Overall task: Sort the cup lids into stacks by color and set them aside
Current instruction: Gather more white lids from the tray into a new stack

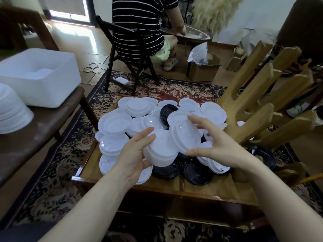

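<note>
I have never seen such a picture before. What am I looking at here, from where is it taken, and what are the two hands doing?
The single picture comes from a camera worn on a person's head, looking down at their own bare hands; there is no machine. On the low wooden table lies a pile of white lids mixed with black lids. The left hand holds a stack of white lids. The right hand pinches one more white lid, tilted beside that stack. Another person sits behind.
</note>
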{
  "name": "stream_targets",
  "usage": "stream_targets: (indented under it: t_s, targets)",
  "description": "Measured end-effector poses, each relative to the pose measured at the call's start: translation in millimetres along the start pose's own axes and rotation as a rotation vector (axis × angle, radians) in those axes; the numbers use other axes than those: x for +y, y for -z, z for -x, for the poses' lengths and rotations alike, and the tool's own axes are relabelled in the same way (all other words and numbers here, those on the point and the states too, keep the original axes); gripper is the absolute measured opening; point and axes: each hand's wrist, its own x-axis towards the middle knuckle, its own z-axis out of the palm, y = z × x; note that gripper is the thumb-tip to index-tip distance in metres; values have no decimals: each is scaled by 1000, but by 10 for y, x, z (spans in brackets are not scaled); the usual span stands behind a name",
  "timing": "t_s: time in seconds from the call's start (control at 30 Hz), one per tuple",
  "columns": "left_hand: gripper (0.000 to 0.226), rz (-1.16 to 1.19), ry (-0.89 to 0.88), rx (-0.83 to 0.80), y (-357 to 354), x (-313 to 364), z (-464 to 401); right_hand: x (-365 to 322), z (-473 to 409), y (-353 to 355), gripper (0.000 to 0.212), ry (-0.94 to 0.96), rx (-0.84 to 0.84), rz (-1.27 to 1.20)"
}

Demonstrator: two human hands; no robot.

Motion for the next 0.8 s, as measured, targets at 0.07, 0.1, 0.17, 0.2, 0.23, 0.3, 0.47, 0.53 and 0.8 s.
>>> stream_targets:
  t_s: [0.07,0.1,0.17,0.2,0.23,0.3,0.47,0.53,0.8]
  targets:
    - [23,-4,11,-1,-17,6,24,-30,20,-45,85,52,-128,-39]
    - [21,-7,16,-4,-22,6,32,-27,16,-78,85,76,-175,-23]
    - [22,-16,27,-16,-27,6,43,-15,-1,-136,85,113,-230,-3]
    - [24,-26,39,-23,-31,5,49,-15,-9,-158,85,123,-251,-7]
    - [26,-38,52,-31,-35,3,53,-17,-14,-173,85,131,-271,-12]
    - [31,-54,70,-53,-49,0,61,-20,-21,-204,85,153,-306,-20]
    - [33,-88,36,-135,-54,0,95,-58,-24,-308,80,173,-237,-44]
    - [38,-100,15,-171,-43,-4,98,-54,-34,-334,78,195,-218,-36]
    - [40,-168,-88,-180,-25,-34,83,-40,-22,-382,79,194,-222,-98]
